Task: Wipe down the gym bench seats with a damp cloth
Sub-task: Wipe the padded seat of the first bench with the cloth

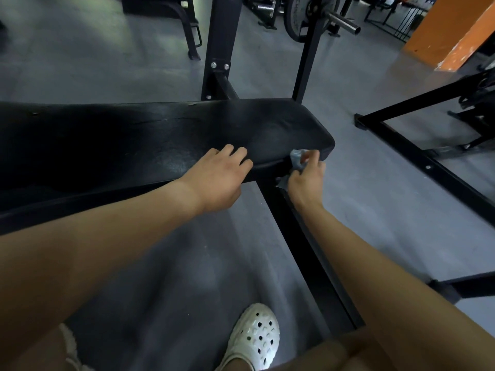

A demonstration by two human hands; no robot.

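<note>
"While the right arm runs out almost straight from the lower right corner, what is its hand doing?"

"The right hand (305, 180) is clenched round a crumpled pale blue-grey cloth (297, 158). The back of the hand faces the camera. Thumb and fingers press the wad against the near side edge of the long black padded vinyl worktop (160, 129) of the gym bench, just short of its rounded right-hand end. A tail of the cloth hangs below the palm."

"And the left arm?"

"It crosses in from the lower left with the wrist level. The left hand (217, 180) lies palm down over the worktop's near edge, fingers loosely bent with their tips on the top face, grasping nothing. Its thumb is hidden. The two hands are near each other but apart."

"Can you read any writing?"

"Raised letters curve round the grey round iron weight plate (293, 18) at the top, which sits on a shiny steel barbell sleeve (344, 22). They are partly cut off and I cannot read them with any certainty."

"What stands around the bench?"

"A black steel upright (218, 44) with two bolts rises behind the worktop. An orange-painted pillar (455, 30) stands at the top right. A white perforated foam clog (254, 338) rests on the grey floor (375, 183) near the bottom edge."
</note>
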